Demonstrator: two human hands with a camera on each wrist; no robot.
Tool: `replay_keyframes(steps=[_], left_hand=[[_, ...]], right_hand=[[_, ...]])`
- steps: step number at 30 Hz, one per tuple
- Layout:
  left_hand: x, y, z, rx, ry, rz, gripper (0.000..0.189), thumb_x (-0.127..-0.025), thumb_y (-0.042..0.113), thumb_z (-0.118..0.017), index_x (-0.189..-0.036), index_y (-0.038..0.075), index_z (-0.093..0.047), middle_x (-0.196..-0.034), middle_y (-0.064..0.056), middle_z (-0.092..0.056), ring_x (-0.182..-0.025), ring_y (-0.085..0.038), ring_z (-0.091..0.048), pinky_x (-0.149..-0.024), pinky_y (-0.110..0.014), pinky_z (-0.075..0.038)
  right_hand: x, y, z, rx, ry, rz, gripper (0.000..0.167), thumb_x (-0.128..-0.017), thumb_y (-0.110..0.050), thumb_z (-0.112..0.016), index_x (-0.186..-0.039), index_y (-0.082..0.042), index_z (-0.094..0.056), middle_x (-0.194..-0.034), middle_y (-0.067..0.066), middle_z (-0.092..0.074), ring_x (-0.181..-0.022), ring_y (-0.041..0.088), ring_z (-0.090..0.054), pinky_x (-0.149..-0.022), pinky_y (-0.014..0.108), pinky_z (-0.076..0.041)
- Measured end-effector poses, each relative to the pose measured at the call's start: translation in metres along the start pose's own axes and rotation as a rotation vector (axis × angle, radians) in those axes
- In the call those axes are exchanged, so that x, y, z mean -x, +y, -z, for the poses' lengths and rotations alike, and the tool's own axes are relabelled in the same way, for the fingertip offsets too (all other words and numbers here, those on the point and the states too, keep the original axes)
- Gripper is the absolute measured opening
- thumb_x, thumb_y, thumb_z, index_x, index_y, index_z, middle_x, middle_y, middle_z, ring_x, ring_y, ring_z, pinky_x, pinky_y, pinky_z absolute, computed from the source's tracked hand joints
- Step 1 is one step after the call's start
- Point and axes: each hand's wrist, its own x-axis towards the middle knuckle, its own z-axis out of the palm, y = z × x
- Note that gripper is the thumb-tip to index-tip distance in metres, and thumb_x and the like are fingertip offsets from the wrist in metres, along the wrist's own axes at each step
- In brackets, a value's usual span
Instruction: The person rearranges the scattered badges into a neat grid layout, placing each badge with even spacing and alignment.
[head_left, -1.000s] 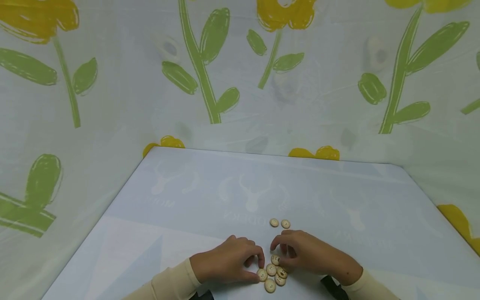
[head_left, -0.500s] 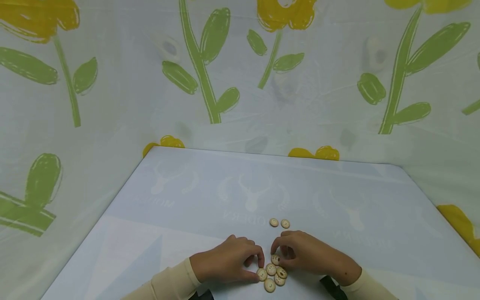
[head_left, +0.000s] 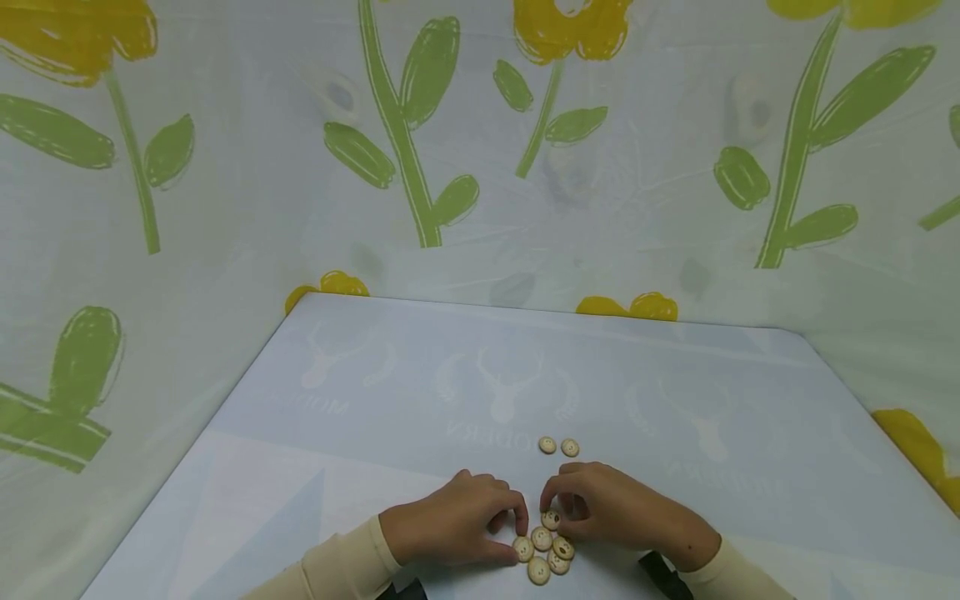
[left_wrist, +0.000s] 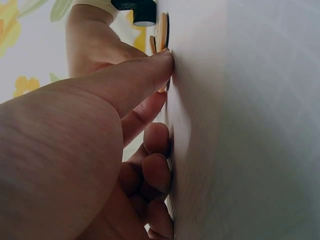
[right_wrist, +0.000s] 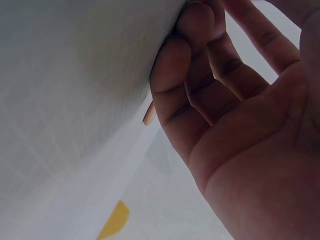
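Several pale round wooden buttons lie in a small cluster near the table's front in the head view. My left hand [head_left: 459, 518] rests at the cluster's left side, pinching one button [head_left: 522, 548] between thumb and forefinger. On the other side, my right hand [head_left: 622, 507] has its thumb and forefinger around the far button [head_left: 551, 520]. Between and in front of the hands are a middle button [head_left: 542, 538], a front button [head_left: 538, 571] and two overlapping ones, the upper button [head_left: 563, 547] showing a dark mark. In the left wrist view, button edges [left_wrist: 163, 31] show beyond the thumb.
Two more buttons, a left one [head_left: 547, 445] and a right one [head_left: 570, 447], lie side by side beyond the right hand. The pale table [head_left: 390, 358] carries faint deer-head prints. A flower-patterned cloth [head_left: 255, 192] hangs behind it.
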Motion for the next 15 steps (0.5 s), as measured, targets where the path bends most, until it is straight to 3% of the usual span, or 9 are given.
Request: replay_keyframes(steps=[15], left_hand=[[0.0003, 0.0011, 0.001, 0.0, 0.014, -0.007, 0.018, -0.085, 0.041, -0.078, -0.095, 0.034, -0.064, -0.075, 0.018, -0.048, -0.071, 0.005, -0.041, -0.068, -0.023, -0.031]], right_hand=[[-0.0012, 0.0021, -0.0008, -0.025, -0.004, -0.027, 0.017, -0.084, -0.019, -0.078, -0.094, -0.025, -0.066, -0.076, -0.015, -0.056, -0.069, -0.002, -0.051, -0.064, 0.019, -0.046]])
